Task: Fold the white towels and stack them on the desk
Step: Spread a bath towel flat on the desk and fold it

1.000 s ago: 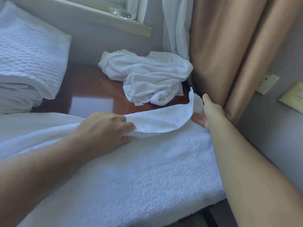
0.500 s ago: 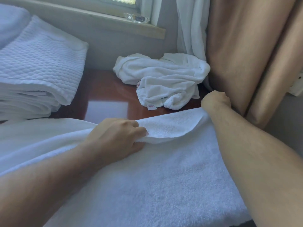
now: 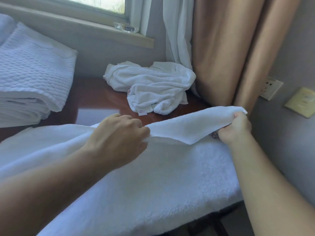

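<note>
A large white towel point(image 3: 153, 181) lies spread over the near part of the dark wooden desk point(image 3: 95, 103). Its far edge is lifted off the surface. My left hand point(image 3: 119, 138) pinches that edge near the middle. My right hand point(image 3: 235, 128) grips the far right corner of the same towel, raised beside the curtain. A crumpled white towel point(image 3: 150, 86) with a small label sits on the desk at the back, apart from both hands.
A stack of folded quilted white bedding point(image 3: 32, 74) fills the desk's left side. A tan curtain point(image 3: 230, 48) and white sheer hang at the right, close to my right hand. A windowsill point(image 3: 85, 26) carries a clear wrapped item. Wall sockets sit at far right.
My right hand has closed on the towel's far right corner and lifted it up. My left hand keeps its hold on the edge, which now stretches taut between both hands.
</note>
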The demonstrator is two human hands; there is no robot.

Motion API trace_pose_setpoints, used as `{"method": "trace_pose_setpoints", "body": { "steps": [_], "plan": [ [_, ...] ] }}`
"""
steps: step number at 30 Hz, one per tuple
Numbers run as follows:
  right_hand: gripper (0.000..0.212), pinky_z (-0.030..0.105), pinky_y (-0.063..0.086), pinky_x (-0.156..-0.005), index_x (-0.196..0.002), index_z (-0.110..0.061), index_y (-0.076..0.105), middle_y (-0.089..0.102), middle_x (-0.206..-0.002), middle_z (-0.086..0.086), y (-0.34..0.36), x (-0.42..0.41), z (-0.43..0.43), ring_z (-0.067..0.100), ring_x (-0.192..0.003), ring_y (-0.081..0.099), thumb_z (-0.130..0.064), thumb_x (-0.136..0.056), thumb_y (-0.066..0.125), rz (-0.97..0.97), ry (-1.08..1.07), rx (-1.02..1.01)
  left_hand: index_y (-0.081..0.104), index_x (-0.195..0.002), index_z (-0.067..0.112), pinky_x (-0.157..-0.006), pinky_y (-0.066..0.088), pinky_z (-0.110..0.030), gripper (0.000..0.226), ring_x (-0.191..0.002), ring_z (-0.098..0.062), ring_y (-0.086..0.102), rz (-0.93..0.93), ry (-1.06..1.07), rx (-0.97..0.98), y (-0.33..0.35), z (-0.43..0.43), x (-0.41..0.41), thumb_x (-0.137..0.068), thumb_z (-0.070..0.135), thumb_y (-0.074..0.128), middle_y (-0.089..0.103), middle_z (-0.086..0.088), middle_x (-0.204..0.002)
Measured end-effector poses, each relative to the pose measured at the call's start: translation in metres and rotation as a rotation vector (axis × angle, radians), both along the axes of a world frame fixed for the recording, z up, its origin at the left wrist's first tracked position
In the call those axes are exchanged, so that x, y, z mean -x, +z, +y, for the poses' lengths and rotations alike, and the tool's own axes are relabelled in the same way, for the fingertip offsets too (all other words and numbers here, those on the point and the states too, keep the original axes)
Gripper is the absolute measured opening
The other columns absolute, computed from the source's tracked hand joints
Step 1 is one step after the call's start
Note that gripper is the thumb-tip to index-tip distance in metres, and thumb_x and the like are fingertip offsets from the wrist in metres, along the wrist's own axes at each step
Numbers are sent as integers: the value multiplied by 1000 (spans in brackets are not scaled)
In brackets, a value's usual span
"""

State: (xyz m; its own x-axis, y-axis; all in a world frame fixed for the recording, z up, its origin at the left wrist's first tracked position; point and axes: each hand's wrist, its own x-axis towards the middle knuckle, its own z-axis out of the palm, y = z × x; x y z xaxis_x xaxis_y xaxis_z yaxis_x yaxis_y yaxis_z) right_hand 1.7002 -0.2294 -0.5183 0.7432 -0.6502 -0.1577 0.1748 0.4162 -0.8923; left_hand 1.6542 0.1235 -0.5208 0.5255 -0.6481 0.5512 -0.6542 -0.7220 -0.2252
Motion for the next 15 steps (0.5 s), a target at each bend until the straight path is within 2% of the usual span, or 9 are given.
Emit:
{"method": "trace_pose_setpoints", "body": {
  "steps": [1, 3, 5, 7, 10, 12, 13, 14, 15],
  "plan": [
    [28, 47, 59, -88, -122, -8, 59, 67, -114, 11, -5, 5, 1, 25, -90, 67, -24, -102, 48, 57, -18, 13, 57, -60, 21, -56, 28, -29, 18, -51, -25, 46, 111, 47, 60, 2, -2, 6, -75, 29, 61, 45, 4, -54],
    [23, 45, 61, -71, -119, -10, 63, 73, -105, 12, -16, 14, 1, 27, -91, 72, -21, -99, 59, 144, -28, 6, 58, -61, 21, -58, 32, -31, 20, -57, -25, 47, 121, 79, 80, -8, -11, 20, -77, 32, 56, 44, 4, -57],
    [17, 41, 61, -60, -113, -7, 63, 75, -99, 15, -20, 17, 7, 31, -89, 74, -16, -100, 59, 134, -30, 2, 55, -62, 19, -59, 38, -34, 22, -60, -26, 48, 115, 47, 129, -19, -15, 29, -79, 32, 51, 44, 3, -59],
    [15, 39, 60, -57, -110, -4, 64, 77, -92, 15, -21, 21, 12, 31, -85, 76, -12, -99, 58, 90, -60, 23, 52, -63, 17, -57, 39, -35, 21, -59, -27, 47, 84, -19, 149, -29, -12, 34, -79, 30, 48, 45, 1, -59],
    [18, 37, 60, -59, -109, -7, 67, 78, -84, 7, -24, 26, 10, 27, -81, 77, -16, -96, 59, 18, -99, 56, 56, -67, 14, -56, 39, -37, 20, -59, -28, 47, 54, -27, 199, -36, -8, 34, -80, 27, 50, 46, 0, -60],
    [20, 31, 58, -64, -96, -10, 70, 77, -87, 5, -23, 28, 4, 28, -81, 74, -22, -92, 55, 120, -139, 334, 57, -68, 13, -55, 38, -38, 17, -58, -28, 45, 30, -31, 217, -39, -6, 34, -79, 25, 54, 46, -1, -60],
    [23, 25, 51, -60, -84, -10, 69, 73, -81, 2, -23, 30, 2, 29, -78, 69, -24, -90, 52, 191, -181, 520, 57, -68, 12, -55, 37, -37, 16, -58, -28, 45, 21, -40, 222, -39, -6, 34, -78, 24, 55, 45, -1, -59],
    [26, 24, 43, -55, -75, -9, 67, 67, -73, -2, -25, 33, -1, 27, -73, 63, -26, -87, 50, 269, -246, 635, 57, -67, 12, -55, 36, -37, 16, -58, -28, 44, 20, -48, 228, -40, -6, 34, -78, 24, 55, 45, -1, -59],
    [27, 25, 38, -52, -72, -7, 65, 61, -65, -6, -28, 35, -7, 23, -68, 58, -26, -83, 50, 299, -290, 647, 56, -66, 12, -55, 36, -37, 17, -57, -28, 44, 27, -59, 230, -40, -5, 34, -77, 24, 54, 45, -1, -59]
  ]
}}
